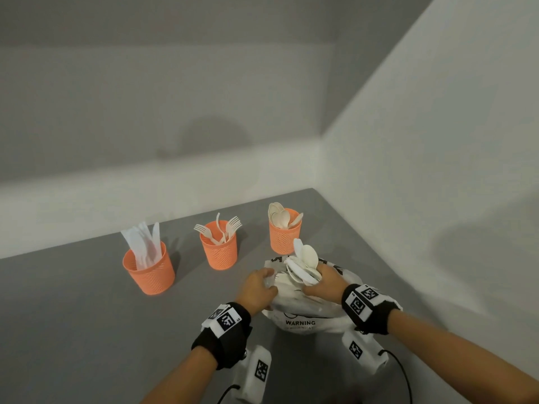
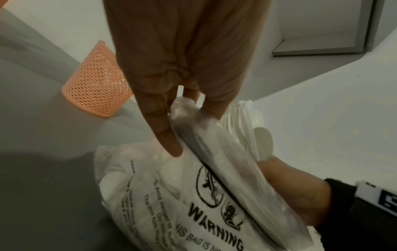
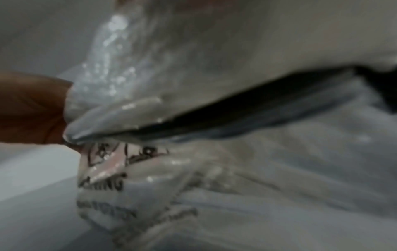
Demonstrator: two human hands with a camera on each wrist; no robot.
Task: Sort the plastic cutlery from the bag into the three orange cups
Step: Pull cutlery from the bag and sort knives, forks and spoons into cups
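Note:
A clear plastic bag [image 1: 303, 316] printed with WARNING lies on the grey table [image 1: 73, 316], in front of three orange mesh cups. The left cup [image 1: 150, 272] holds white knives, the middle cup [image 1: 219, 249] forks, the right cup [image 1: 283, 234] spoons. My right hand [image 1: 323, 282] grips a bunch of white spoons [image 1: 303, 265] above the bag's mouth. My left hand [image 1: 258, 287] pinches the bag's edge [image 2: 184, 110] between thumb and fingers. The right wrist view shows only blurred bag plastic [image 3: 214, 169].
White walls enclose the table at the back and the right, forming a corner behind the spoon cup. White camera units with cables [image 1: 253, 371] hang under both wrists. Grey tabletop stretches to the left of the bag.

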